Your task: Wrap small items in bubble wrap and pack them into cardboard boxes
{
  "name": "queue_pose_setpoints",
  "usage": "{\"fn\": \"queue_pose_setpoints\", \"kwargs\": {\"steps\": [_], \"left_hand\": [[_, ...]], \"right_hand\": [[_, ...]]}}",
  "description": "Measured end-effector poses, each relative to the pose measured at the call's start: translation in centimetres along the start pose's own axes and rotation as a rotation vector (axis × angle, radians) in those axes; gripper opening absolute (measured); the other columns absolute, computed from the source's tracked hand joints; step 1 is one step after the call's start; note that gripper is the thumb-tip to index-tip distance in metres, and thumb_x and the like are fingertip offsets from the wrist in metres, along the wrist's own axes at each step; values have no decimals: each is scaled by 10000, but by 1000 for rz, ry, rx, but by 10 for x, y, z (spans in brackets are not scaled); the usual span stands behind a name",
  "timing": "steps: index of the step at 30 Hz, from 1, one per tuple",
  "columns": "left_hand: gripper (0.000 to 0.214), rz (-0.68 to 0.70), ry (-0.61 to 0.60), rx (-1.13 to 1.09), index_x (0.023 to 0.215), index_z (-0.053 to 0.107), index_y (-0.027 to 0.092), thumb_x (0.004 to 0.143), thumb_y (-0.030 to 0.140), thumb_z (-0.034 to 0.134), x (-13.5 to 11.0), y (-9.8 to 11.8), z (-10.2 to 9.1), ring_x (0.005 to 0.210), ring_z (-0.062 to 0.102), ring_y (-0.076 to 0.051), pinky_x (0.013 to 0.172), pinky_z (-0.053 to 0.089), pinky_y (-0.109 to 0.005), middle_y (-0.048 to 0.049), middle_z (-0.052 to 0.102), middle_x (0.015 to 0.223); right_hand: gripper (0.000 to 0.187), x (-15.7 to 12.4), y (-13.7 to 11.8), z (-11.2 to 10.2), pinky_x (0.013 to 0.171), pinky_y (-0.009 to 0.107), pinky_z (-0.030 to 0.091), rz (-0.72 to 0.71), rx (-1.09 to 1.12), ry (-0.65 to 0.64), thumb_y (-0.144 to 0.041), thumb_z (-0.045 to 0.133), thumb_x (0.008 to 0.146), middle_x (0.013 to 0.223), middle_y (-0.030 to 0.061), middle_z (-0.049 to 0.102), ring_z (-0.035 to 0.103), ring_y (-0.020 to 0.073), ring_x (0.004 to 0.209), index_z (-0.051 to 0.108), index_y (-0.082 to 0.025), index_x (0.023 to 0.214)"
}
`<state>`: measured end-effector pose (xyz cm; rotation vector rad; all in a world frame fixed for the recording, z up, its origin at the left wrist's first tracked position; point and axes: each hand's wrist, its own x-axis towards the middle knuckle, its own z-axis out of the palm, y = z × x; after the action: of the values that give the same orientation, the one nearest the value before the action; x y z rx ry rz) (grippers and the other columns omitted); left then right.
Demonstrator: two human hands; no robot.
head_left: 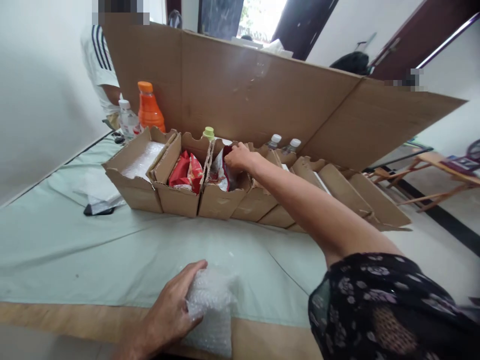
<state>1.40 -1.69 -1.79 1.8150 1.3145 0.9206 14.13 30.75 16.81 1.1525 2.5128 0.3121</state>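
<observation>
My left hand (174,305), near the table's front edge, is closed on a sheet of clear bubble wrap (212,300), which hangs over the edge. My right arm stretches forward to the row of cardboard boxes. There my right hand (240,157) has its fingers curled at the top of a white-and-red packet (222,170) standing in a box; its fingertips are partly hidden. One box to the left, red packets (187,172) lie inside. The leftmost cardboard box (140,192) contains folded bubble wrap (144,160).
A tall cardboard panel (240,85) stands behind the boxes. An orange bottle (150,107) and a clear bottle (128,120) are at the back left. Clear plastic (99,190) lies over a dark flat object at left. Beyond the panel is a person in a white sleeve (99,55).
</observation>
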Motion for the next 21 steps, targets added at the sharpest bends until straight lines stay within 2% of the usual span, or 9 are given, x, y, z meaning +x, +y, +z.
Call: {"fn": "queue_pose_setpoints", "kwargs": {"steps": [3, 6, 8, 10, 12, 14, 16, 18, 21], "left_hand": [[579, 20, -34, -12, 1272, 652, 207, 712, 64, 624, 5, -1, -4, 1274, 694, -272, 1082, 576, -374, -123, 717, 1341], [441, 68, 69, 44, 1209, 686, 215, 783, 101, 689, 4, 5, -9, 1361, 630, -325, 1052, 592, -426, -177, 613, 1470], [407, 147, 203, 138, 1208, 695, 247, 824, 116, 721, 0, 17, -12, 1532, 432, -397, 1153, 500, -551, -174, 341, 1698], [444, 244, 339, 205, 1238, 685, 287, 832, 123, 761, -5, 33, -16, 1640, 106, -458, 1246, 296, -696, -90, -10, 1800], [507, 345, 406, 206, 1287, 659, 310, 826, 149, 799, -8, 49, -20, 1637, -100, -463, 1270, 199, -721, -25, -200, 1784], [533, 412, 390, 150, 1334, 624, 305, 845, 190, 800, -9, 58, -25, 1650, 59, -436, 1267, 333, -608, -66, -92, 1798], [480, 393, 346, 94, 1333, 602, 299, 888, 187, 746, -10, 56, -30, 1538, 431, -337, 1145, 523, -416, -118, 257, 1723], [465, 301, 348, 77, 1329, 585, 314, 905, 154, 688, -14, 43, -34, 1336, 638, -249, 1017, 592, -310, -102, 513, 1515], [745, 127, 389, 125, 1538, 422, 338, 861, 138, 660, -28, 14, -32, 1293, 675, -269, 1039, 594, -371, -112, 594, 1449]], "right_hand": [[258, 2, 4, 0, 979, 423, 418, 64, -20, -70, -143, 700, 804, 1096, 154, 779, 636, 317, 1128, 819, -169, 1032], [269, -37, 13, -23, 962, 434, 421, 145, -49, 31, -159, 619, 893, 1194, 171, 758, 627, 326, 1165, 794, -145, 1097], [255, -82, 6, -45, 945, 451, 429, 223, -63, 240, -165, 580, 924, 1206, 201, 746, 627, 339, 1155, 776, -111, 1077], [221, -130, -17, -63, 922, 435, 441, 201, -46, 368, -195, 568, 949, 1172, 161, 753, 645, 301, 1087, 762, -148, 1045], [110, -168, -48, -75, 839, 382, 462, -6, 88, 314, -187, 640, 899, 960, 99, 770, 664, 238, 901, 744, -176, 864], [69, -185, -76, -80, 758, 327, 464, -335, 293, 139, -196, 679, 889, 852, 41, 756, 650, 181, 775, 740, -202, 857], [98, -174, -87, -83, 708, 293, 450, -480, 421, 106, -210, 657, 927, 850, 16, 755, 643, 155, 744, 753, -216, 947], [177, -140, -84, -85, 697, 291, 432, -357, 368, 226, -165, 585, 958, 877, 34, 760, 652, 161, 770, 757, -199, 976], [257, -71, -72, -83, 702, 315, 418, -215, 119, 225, -73, 543, 910, 949, 89, 780, 687, 208, 847, 773, -173, 970]]}}
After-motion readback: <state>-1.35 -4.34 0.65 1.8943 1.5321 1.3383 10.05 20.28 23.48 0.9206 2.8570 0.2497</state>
